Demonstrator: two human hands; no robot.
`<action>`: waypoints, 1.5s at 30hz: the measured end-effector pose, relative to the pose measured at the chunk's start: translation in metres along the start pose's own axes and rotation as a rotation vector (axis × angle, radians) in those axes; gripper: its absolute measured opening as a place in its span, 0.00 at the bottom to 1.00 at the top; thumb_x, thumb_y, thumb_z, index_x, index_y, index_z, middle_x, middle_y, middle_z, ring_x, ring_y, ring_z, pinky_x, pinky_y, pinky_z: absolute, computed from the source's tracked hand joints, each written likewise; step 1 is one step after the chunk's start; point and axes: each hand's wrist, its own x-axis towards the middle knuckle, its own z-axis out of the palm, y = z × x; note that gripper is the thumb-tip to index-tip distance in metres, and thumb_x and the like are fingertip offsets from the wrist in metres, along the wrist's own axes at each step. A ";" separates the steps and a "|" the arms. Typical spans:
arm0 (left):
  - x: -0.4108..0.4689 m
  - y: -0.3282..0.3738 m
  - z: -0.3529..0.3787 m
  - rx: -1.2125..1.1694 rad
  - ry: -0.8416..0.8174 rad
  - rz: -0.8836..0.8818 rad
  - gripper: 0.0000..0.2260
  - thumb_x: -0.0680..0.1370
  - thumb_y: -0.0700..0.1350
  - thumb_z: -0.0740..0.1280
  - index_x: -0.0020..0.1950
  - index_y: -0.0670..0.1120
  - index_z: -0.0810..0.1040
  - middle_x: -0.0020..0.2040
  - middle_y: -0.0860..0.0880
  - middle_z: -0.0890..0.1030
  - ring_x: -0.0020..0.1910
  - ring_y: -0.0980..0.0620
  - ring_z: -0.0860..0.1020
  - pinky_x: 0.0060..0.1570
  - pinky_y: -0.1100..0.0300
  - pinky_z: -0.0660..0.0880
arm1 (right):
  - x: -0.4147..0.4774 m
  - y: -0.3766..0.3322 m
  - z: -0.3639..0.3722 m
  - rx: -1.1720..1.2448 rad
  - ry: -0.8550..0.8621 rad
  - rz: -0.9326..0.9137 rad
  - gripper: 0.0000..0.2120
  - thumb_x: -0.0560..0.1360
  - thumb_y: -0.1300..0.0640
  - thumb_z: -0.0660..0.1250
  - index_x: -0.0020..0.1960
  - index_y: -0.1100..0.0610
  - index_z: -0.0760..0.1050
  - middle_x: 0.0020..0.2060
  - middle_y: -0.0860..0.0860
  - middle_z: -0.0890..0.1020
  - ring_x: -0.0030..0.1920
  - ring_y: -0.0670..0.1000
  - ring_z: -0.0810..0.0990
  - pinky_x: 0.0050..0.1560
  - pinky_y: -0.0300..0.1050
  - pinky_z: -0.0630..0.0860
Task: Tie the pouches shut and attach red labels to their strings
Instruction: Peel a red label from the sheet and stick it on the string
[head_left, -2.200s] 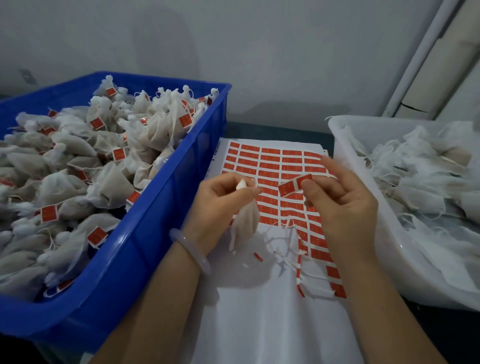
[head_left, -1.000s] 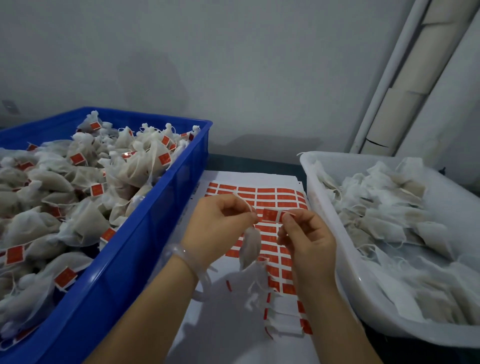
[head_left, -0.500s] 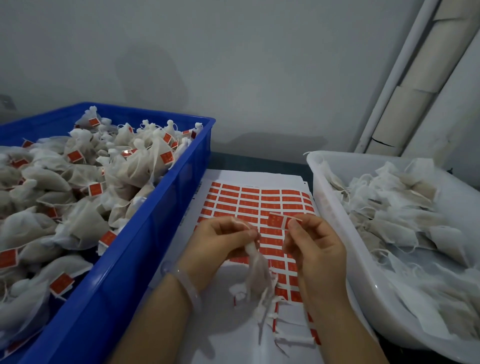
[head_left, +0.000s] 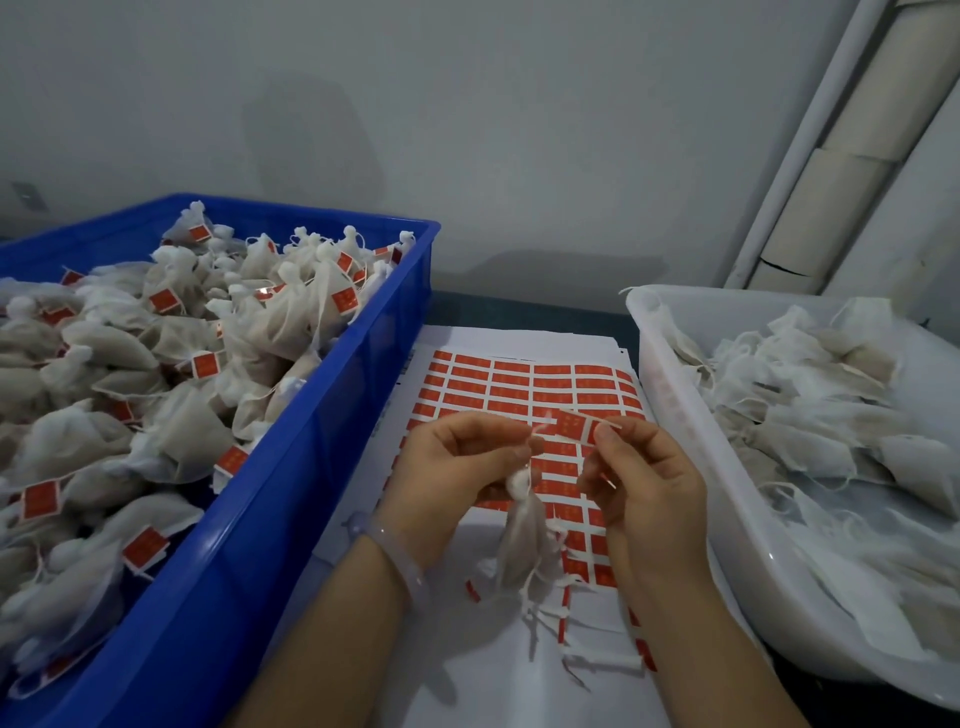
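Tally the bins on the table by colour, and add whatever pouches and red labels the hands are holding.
Blue bin: 1
White bin: 1
Pouch held by the left hand: 1
Red label pinched by the right hand: 1
Total: 4

Looks like a small packing workroom set up for bulk handwork. Blue crate (head_left: 322, 431) heaped with tagged pouches (head_left: 171, 436), white tub (head_left: 691, 441) of untagged pouches (head_left: 810, 441), sheets of red labels (head_left: 519, 384) on the tabletop (head_left: 519, 312) between them. Bare grey wall (head_left: 467, 130), exposed pipes (head_left: 857, 156) in the corner.
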 end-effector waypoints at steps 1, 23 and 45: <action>0.000 0.000 0.000 0.002 -0.002 0.003 0.04 0.70 0.39 0.71 0.42 0.47 0.84 0.46 0.49 0.85 0.45 0.47 0.83 0.47 0.51 0.81 | 0.001 0.000 0.000 0.001 0.003 0.003 0.15 0.62 0.46 0.68 0.46 0.51 0.78 0.40 0.44 0.85 0.42 0.51 0.85 0.44 0.48 0.81; -0.009 0.001 0.009 0.047 -0.128 0.227 0.11 0.65 0.44 0.71 0.41 0.60 0.84 0.45 0.58 0.84 0.47 0.57 0.82 0.40 0.67 0.77 | -0.007 0.000 0.006 -0.026 -0.205 0.031 0.11 0.63 0.51 0.69 0.44 0.53 0.79 0.37 0.46 0.84 0.39 0.51 0.84 0.42 0.45 0.80; -0.011 0.000 0.010 0.059 -0.159 0.241 0.19 0.71 0.34 0.70 0.42 0.60 0.84 0.47 0.60 0.83 0.49 0.58 0.82 0.40 0.67 0.77 | -0.009 0.001 0.006 -0.100 -0.101 -0.034 0.06 0.68 0.54 0.71 0.45 0.50 0.79 0.40 0.41 0.84 0.43 0.46 0.84 0.42 0.40 0.81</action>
